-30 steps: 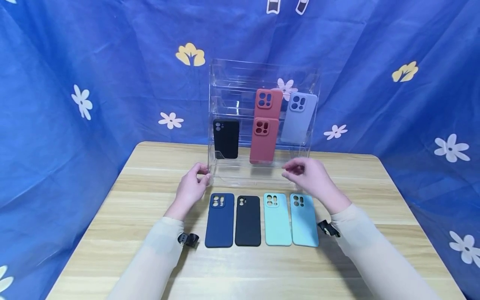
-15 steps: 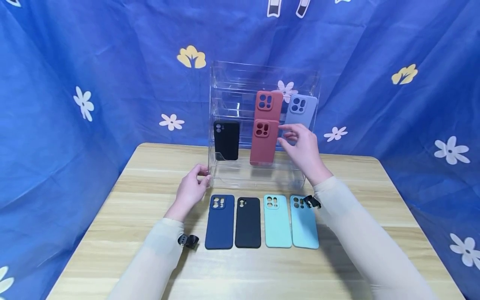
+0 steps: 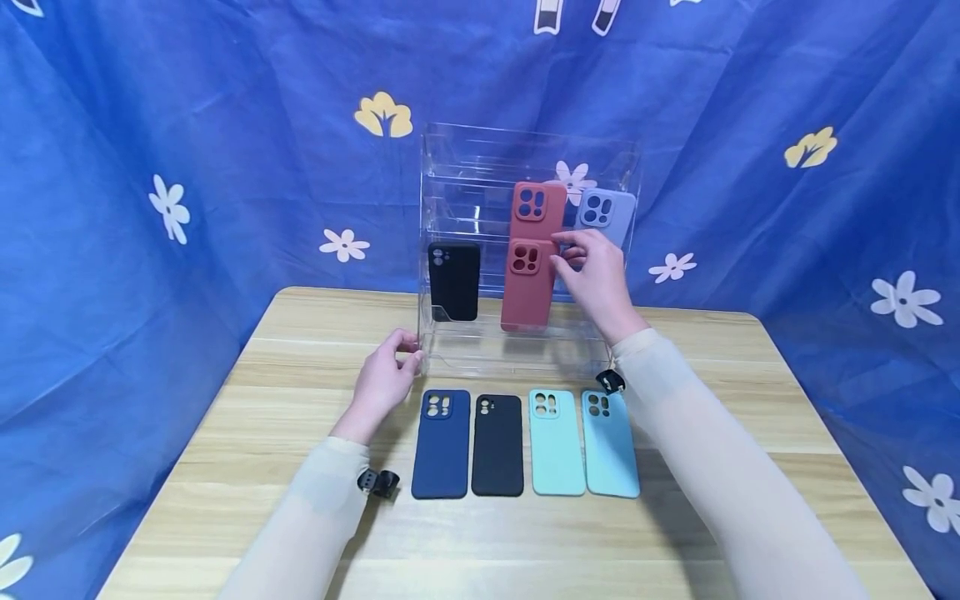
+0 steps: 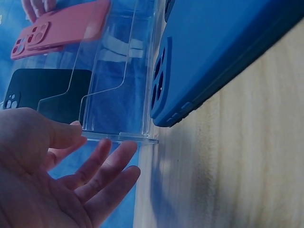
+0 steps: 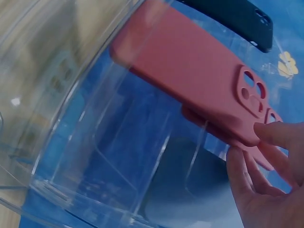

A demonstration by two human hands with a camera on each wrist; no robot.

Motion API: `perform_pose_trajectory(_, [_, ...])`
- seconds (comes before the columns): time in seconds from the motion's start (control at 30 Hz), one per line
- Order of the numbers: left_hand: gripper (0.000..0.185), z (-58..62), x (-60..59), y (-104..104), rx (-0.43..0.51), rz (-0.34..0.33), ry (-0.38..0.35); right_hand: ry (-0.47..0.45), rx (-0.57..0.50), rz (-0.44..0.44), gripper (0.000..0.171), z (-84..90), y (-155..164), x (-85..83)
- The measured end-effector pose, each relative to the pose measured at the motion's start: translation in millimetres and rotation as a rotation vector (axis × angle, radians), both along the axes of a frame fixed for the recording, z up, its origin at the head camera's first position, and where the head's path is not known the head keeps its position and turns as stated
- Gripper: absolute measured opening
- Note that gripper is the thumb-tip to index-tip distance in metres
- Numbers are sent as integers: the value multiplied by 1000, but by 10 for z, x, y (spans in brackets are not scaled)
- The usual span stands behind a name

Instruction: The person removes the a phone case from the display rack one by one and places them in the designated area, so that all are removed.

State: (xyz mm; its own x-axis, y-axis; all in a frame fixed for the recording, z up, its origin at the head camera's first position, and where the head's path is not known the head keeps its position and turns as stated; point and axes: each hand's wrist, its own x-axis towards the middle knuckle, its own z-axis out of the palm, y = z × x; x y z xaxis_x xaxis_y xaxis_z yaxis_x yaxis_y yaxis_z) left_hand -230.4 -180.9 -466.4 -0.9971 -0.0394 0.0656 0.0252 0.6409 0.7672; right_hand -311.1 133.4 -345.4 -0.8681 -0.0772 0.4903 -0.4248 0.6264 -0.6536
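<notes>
Two hands work at a clear rack [image 3: 517, 367], which stands on the desk [image 3: 217, 454] in front of a blue patterned cloth [image 3: 262, 125]. Hand positions: well apart, one at each side of the rack. The right hand [image 3: 596, 271] pinches the upper right corner of the front red case [image 3: 527, 300] between thumb and fingers; the lower end of this case sits behind a clear front panel of the rack. The left hand [image 3: 382, 379] is at the lower left side of the rack, fingers loosely extended and spread; whether its fingertips press on the side wall cannot be told. Directly behind and above the front red case stands the rear red case [image 3: 537, 230], its lower part covered. To the left, in the same row as the front red case, stands the racked black case [image 3: 453, 292]. To the right, partly hidden by the right hand, is the lavender case [image 3: 619, 215]. Four cases lie flat on the desk before the rack, from left to right: navy case [image 3: 441, 454], flat black case [image 3: 497, 450], mint case [image 3: 557, 454] and light blue case [image 3: 611, 462]. All four have their camera cutouts toward the rack.
</notes>
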Motion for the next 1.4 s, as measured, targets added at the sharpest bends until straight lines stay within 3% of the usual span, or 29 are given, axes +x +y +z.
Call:
perform_pose_trajectory(0.43, [26, 18, 17, -42, -5, 5, 2, 4, -76, 1, 25, -71, -23, -29])
perform_pose_trajectory(1.0, [27, 52, 10, 8, -11, 7, -12, 82, -169, 31, 20, -125, 187, 111])
perform_pose_trajectory(1.4, [27, 30, 23, 8, -5, 1, -13, 50, -283, 40, 24, -23, 297, 217])
